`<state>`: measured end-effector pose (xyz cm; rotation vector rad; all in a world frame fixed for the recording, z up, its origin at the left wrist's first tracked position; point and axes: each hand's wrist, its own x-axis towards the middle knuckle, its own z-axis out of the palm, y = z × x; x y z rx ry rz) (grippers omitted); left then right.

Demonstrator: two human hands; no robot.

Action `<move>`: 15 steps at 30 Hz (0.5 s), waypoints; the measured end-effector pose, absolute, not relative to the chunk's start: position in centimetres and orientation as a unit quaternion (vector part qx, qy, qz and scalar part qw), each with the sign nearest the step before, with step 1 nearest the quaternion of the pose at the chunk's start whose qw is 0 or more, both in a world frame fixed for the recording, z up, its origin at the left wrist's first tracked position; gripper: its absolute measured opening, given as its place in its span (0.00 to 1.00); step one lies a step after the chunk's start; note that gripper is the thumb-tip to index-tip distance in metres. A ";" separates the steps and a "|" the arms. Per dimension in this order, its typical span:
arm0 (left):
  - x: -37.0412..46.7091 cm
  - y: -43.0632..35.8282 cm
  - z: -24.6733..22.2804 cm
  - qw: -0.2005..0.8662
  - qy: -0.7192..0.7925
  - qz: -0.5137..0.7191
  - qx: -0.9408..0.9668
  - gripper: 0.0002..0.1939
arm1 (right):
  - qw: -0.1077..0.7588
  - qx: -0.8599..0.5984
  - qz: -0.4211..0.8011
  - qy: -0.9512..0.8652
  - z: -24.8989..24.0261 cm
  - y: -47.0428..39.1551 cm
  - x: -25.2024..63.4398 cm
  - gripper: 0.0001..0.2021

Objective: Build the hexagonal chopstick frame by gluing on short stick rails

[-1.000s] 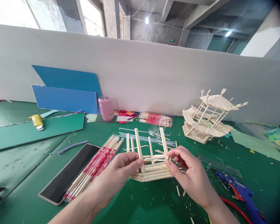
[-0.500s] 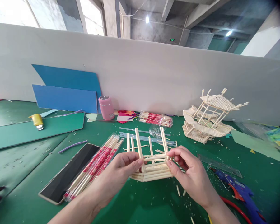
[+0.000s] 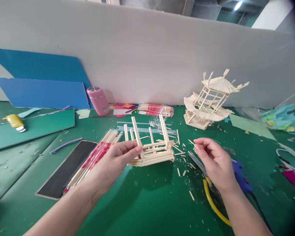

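My left hand (image 3: 123, 155) is closed on a small frame of pale wooden sticks (image 3: 158, 159), thumb and fingers pinching it at a front upright post. Several posts rise from the frame's stacked rails. To the right, apart from the frame, my right hand (image 3: 212, 160) is closed in a pinch, and a short wooden stick (image 3: 191, 142) shows at its fingertips. Partly hidden beneath that hand lie scissors (image 3: 198, 163) with a yellow handle. A blue glue gun (image 3: 241, 177) lies behind the right wrist, mostly covered.
Behind stands a stick-built pagoda (image 3: 208, 108). Wrapped stick bundles (image 3: 95, 154) lie beside a dark phone-like slab (image 3: 68, 167). A pink flask (image 3: 98, 101) and blue boards (image 3: 41, 91) stand near the white partition (image 3: 147, 59). Stick offcuts (image 3: 179, 172) litter the green table.
My right hand has left the frame's right-hand post and moved right, over the scissors. My left hand keeps its hold on the frame. The view has tilted down and turned slightly right.
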<state>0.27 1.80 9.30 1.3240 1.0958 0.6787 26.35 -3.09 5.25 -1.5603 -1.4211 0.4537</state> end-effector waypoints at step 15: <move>1.0 1.7 9.4 0.567 0.483 0.285 0.603 0.12 | 0.178 -0.682 0.209 -0.678 1.3 -5.1 25.4 0.07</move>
